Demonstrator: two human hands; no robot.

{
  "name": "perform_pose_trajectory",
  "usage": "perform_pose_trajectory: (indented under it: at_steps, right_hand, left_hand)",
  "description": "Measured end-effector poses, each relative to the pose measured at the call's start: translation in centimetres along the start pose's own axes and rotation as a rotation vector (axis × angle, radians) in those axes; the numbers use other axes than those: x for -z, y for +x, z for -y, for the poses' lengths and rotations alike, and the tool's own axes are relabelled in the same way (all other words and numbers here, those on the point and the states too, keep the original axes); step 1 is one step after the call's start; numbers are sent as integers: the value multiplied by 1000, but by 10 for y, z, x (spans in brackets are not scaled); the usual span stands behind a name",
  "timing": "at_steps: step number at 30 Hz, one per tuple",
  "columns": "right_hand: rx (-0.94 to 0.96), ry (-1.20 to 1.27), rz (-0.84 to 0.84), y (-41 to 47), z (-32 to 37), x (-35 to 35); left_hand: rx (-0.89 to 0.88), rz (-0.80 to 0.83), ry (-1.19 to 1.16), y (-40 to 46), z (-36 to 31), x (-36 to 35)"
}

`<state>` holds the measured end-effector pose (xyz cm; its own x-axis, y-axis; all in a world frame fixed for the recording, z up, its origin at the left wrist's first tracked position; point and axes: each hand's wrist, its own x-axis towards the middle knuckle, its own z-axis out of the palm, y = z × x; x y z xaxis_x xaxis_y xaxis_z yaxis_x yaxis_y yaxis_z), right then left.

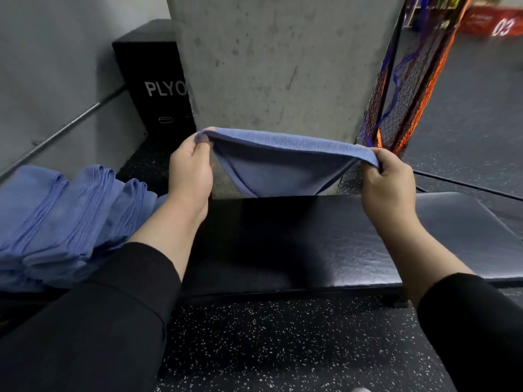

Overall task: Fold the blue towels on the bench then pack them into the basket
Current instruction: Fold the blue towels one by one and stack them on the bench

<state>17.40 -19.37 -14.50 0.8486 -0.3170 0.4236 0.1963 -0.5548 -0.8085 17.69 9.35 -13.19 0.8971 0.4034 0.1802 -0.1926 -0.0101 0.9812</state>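
**Blue towel stretched in mid-air over the desk**

Both hands are up and both are gripping! The left hand (pixel 190 168) pinches one top corner of a blue towel (pixel 278 165), fingers and thumb curled tight round the hem, and the right hand (pixel 389 179) pinches the opposite corner the same way. Between them the top edge runs taut, dipping slightly from the 10 o'clock side toward 2 o'clock. It looks doubled over: two layers of ribbed, stitched hem show along that top line. Below the hem the cloth sags into a soft pouch, narrowing to a rounded point that hangs just behind the far edge of the desk (pixel 297 244); whether it touches the desk is impossible to tell. The colour is a flat periwinkle blue, matte, with a fine knitted grain.

The towel is held at 12 o'clock from the person, in front of a grey concrete pillar (pixel 283 66). The desk itself is a black padded surface, glossy and faintly creased, lying straight across below the hands.

Over at 9 o'clock sits a stack of folded blue towels (pixel 65 222), same shade, their stitched edges lined up in ridges, resting on the left end of the desk. Black sleeves (pixel 119 306) cover both forearms. Behind the stack, at 11 o'clock, stands a black box (pixel 154 80) lettered "PLYO".
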Motion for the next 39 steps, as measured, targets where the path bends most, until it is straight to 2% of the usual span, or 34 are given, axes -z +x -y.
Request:
perform_pose_trajectory:
  at_steps: [4,7,13,15,17,20,25,27,30,35,37,39]
  right_hand:
    - [82,14,29,-8,8,5]
    - [138,44,-9,-9,12,12]
    - [183,-48,-87,-7,1,25]
    - [196,-61,-19,-6,1,28]
    - [122,-10,143,-10,-3,28]
    - [45,6,431,-26,-18,26]
    - [5,-326,779,-54,-44,28]
    - [-34,-418,844,-61,-51,30]
    - [-69,-458,861,-69,-51,37]
    - [-169,-629,982,-75,-47,46]
    - [-238,-654,1068,-79,-44,51]
    - [-399,-506,1135,-85,-36,58]
  left_hand:
    - [-64,0,55,-1,-6,4]
    - [-142,12,140,-6,-11,8]
    - [-320,-97,441,-13,-10,14]
    - [-336,-131,518,-15,-5,17]
    - [-322,-94,506,-19,-1,17]
    - [-224,95,435,-32,9,18]
    - [56,507,555,-64,48,28]
    - [185,552,616,-80,58,36]
    - [273,574,726,-89,74,50]
    - [275,804,900,-104,71,59]
    - [451,901,784,-115,68,60]
    - [681,1035,664,-123,64,62]
